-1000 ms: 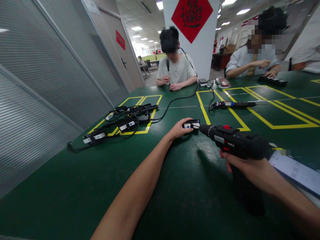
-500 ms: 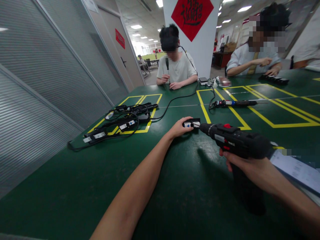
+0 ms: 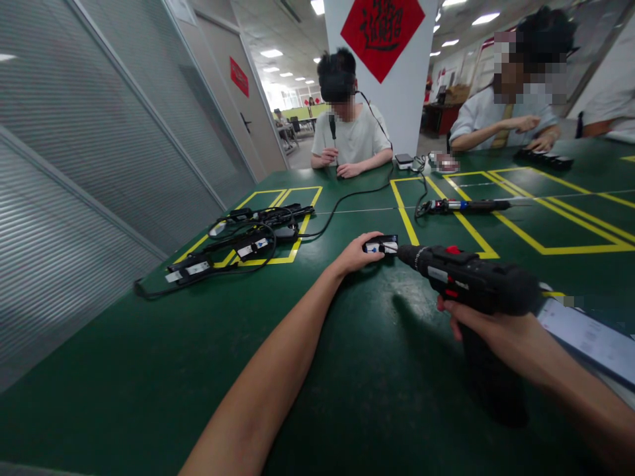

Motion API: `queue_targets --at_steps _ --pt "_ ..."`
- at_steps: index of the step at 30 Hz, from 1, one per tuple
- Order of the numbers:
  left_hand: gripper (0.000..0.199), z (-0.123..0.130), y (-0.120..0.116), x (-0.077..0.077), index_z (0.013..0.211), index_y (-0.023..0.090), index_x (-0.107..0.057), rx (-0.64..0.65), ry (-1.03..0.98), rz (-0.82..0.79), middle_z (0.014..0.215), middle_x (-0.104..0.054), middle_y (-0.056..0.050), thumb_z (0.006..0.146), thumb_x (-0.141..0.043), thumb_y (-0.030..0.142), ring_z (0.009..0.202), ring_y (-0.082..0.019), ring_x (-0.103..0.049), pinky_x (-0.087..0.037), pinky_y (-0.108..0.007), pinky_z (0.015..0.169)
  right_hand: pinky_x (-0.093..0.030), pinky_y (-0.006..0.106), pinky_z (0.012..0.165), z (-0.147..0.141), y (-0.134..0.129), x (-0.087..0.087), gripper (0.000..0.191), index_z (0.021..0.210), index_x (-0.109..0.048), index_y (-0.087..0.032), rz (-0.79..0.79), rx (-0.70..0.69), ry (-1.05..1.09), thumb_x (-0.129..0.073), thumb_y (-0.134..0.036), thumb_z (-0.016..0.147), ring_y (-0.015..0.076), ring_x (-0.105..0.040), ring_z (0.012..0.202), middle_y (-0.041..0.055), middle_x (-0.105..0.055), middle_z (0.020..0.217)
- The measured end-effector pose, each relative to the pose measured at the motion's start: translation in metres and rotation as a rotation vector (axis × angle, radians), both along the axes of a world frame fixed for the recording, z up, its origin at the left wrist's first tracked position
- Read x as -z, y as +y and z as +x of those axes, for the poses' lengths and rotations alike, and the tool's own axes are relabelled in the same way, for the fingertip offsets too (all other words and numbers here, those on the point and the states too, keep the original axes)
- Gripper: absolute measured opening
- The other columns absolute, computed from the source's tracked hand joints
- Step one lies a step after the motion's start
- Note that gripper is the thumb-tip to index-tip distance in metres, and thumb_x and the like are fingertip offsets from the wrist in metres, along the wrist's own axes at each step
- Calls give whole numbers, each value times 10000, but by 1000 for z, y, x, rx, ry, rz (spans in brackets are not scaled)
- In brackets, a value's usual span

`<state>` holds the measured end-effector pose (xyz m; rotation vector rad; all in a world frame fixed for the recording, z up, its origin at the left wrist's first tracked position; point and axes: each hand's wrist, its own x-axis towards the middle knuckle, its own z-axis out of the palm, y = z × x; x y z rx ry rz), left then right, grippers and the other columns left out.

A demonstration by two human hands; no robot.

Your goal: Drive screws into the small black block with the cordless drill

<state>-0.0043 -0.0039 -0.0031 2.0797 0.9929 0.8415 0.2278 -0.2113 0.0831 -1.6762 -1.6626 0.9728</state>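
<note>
My left hand (image 3: pixel 358 254) is closed around the left end of a small black case with a white inside (image 3: pixel 389 247), keeping it on the green table (image 3: pixel 208 370). My right hand (image 3: pixel 489 327) grips a black cordless drill with red buttons (image 3: pixel 461 277) by its handle. The drill's chuck points left, and its thin bit reaches the case near my left fingers. Whether the bit touches a screw is too small to tell.
Black power strips with cables (image 3: pixel 253 238) lie at the left. Beyond the drill is a soldering-iron-like tool (image 3: pixel 466 205). A phone-like slab (image 3: pixel 588 337) lies right. Across the table, one person holds a screwdriver (image 3: pixel 333 129); another person (image 3: pixel 506 125) sits to the right.
Almost nothing differs. The drill has shifted very slightly to the right in the picture, while my left hand and the case stay in place.
</note>
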Motion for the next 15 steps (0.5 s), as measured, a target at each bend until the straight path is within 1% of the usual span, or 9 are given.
queue_targets --at_steps 3,8,12,15 --pt "608 0 0 0 1279 183 -517 -5 1 -8 1232 -572 -87 705 -666 319 1041 -216 -566 -438 -358 939 -478 363 600 0 0 -1 354 562 -610 -248 -7 6 -8 -540 -456 841 262 -657 824 46 -707 798" --pt "602 1 -1 0 1279 178 -515 -2 -5 -4 1225 -575 -84 711 -661 314 1031 -211 -570 -444 -344 928 -471 341 561 2 1 2 303 596 -616 -256 -20 5 25 -561 -436 833 208 -627 651 13 -659 657" --pt "597 0 -1 -1 1278 177 -516 8 -4 8 1217 -579 -85 718 -658 327 1016 -212 -574 -450 -348 918 -478 339 583 3 1 3 316 589 -620 -247 -15 -11 23 -563 -440 832 212 -632 701 22 -676 716" --pt "598 0 -1 -1 1277 182 -519 7 -7 0 1236 -572 -85 714 -661 328 1046 -218 -566 -441 -355 939 -466 340 550 2 0 1 349 568 -611 -239 -23 13 -15 -547 -450 839 207 -620 653 29 -665 691"
